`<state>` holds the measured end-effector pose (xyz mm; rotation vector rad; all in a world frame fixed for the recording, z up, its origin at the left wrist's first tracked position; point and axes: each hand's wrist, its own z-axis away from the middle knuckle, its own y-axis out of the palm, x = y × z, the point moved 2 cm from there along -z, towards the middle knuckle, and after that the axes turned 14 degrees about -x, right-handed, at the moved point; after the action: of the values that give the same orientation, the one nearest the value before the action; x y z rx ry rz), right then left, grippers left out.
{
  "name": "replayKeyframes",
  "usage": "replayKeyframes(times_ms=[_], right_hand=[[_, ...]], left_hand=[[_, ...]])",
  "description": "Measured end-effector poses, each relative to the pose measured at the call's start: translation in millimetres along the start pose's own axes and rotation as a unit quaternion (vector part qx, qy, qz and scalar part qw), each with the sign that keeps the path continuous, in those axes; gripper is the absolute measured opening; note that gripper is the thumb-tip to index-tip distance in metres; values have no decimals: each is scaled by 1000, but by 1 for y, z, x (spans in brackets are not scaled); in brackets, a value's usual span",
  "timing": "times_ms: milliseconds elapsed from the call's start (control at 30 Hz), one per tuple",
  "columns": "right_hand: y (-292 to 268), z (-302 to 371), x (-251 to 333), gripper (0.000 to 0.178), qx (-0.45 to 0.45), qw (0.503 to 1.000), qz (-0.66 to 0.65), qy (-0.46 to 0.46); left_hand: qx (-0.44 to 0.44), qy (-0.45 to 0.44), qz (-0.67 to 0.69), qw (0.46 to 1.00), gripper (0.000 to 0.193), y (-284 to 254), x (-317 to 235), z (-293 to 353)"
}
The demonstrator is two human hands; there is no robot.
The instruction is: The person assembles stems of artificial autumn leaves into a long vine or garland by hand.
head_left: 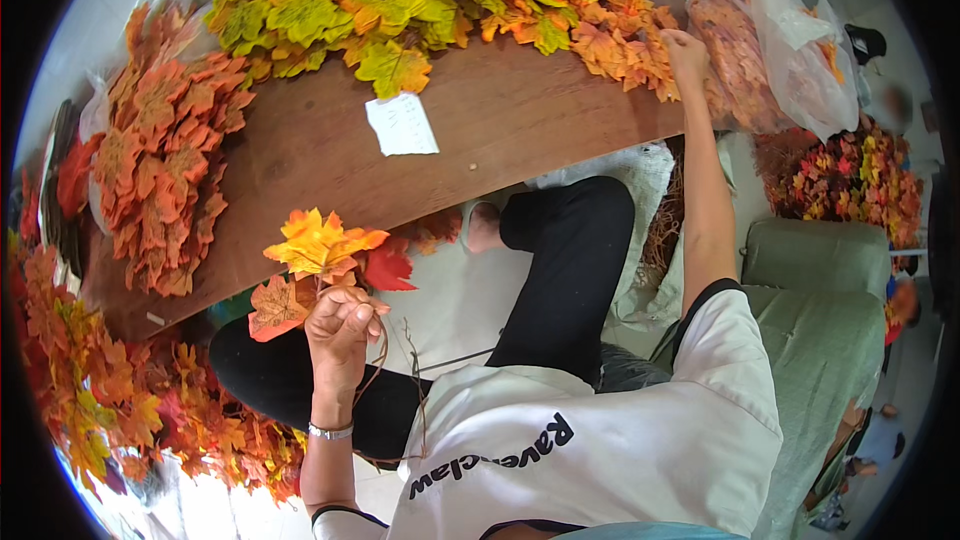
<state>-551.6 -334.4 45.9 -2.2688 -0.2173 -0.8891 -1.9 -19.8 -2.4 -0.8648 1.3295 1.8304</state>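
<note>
Left hand [342,330]: grasping a sprig [322,245], thumb pressed against the fingers; a bracelet [330,432] circles the wrist
Sprig: raised in the left hand, just beyond the near edge of the table [540,105]; a yellow-orange leaf on top, an orange one at its left; thin brown stems [378,370] hang below the hand
Right hand [687,55]: arm stretched out, at the right end of the orange leaves [625,45]; whether it grasps one, I cannot tell
Table: brown; green leaves [310,15] lie along its far side, left of the orange ones; a red-orange pile [170,160] at its left end; a paper [402,125] near the middle, just below a green leaf
Bag [790,50]: clear plastic, leaves inside, beside the right hand
Chair [815,340]: green, at the person's right
</note>
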Motion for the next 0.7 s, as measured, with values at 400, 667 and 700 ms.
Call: replayKeyframes(times_ms=[400, 667, 700], right_hand=[[20, 11, 35, 16, -7, 993, 18, -119], [-10, -4, 51, 13, -29, 995, -92, -24], [-9, -3, 55, 12, -75, 992, -73, -72]], left_hand=[[25, -88, 44, 995, 7, 15, 6, -20], [33, -81, 15, 996, 7, 23, 9, -22], [27, -75, 25, 997, 7, 20, 9, -23]])
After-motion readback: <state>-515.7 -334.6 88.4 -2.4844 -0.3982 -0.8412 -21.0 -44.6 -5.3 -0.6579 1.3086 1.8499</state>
